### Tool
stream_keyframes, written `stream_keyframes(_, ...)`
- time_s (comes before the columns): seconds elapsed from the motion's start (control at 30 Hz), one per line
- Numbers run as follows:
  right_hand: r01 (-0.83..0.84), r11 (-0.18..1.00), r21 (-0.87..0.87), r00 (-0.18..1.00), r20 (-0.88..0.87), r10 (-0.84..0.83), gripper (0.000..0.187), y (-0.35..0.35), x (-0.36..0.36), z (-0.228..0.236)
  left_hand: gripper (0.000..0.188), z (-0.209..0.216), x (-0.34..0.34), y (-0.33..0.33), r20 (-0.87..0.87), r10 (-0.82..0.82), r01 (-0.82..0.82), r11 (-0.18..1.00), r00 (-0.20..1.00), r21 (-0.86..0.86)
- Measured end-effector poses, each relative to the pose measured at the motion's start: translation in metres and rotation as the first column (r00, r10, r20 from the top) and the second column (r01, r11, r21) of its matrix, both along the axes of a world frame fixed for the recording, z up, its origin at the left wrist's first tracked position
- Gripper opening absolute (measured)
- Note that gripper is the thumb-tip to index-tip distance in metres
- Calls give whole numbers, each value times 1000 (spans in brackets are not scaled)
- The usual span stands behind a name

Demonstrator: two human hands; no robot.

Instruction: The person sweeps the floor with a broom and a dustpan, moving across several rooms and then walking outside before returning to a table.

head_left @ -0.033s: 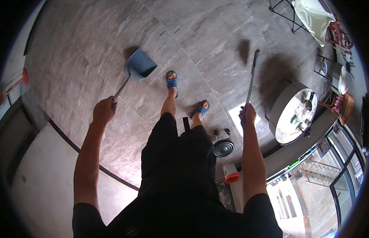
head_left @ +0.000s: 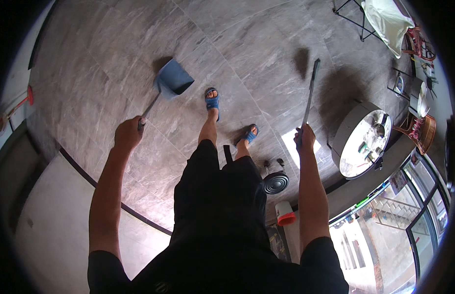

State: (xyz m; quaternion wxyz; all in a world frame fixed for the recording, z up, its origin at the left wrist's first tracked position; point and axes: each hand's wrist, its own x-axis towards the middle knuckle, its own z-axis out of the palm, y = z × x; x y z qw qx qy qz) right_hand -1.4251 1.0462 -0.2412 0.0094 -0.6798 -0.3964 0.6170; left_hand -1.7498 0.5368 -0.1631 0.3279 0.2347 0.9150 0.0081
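My left hand is closed round the dark handle of a long-handled dustpan. The dustpan's blue-grey scoop is at the floor, left of my feet, with its open side facing right. In my right hand is the grey stick of what looks like a broom. It points away from me, and its narrow dark far end is too thin in this view to show bristles. Dustpan and broom are well apart, with my feet in blue slippers between them.
A round white-topped table with small items on it stands at right. Near my right leg are a black round-seated stool and a white-and-red bin. A pale cloth-covered stand and wicker chairs are at far right. A wall runs along the left.
Both hands have shifted very slightly away from me, and the broom's far end has risen a touch in the picture. The dustpan is nearly unmoved, and both grips stay the same.
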Motion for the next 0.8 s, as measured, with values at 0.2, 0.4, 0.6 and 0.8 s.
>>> stream_keyframes(0.2, -421, 907, 1, 904, 84, 419, 19, -88, -79, -64, 20, -32, -83, 25, -3, -115, 115, 993, 993, 26)
stream_keyframes(0.4, -705, 709, 9, 708, -34, 705, 21, -250, -112, -14, 18, -35, -88, -12, 53, -48, 50, 998, 997, -35)
stream_keyframes(0.6, -414, 699, -584, 897, -130, 423, 37, -225, -158, 46, 24, -34, -71, -34, 75, -45, 45, 999, 996, -1)
stream_keyframes(0.8, -624, 662, -415, 764, -145, 629, 45, -219, -144, 89, 25, -34, -61, -25, 98, -38, 43, 998, 994, -52)
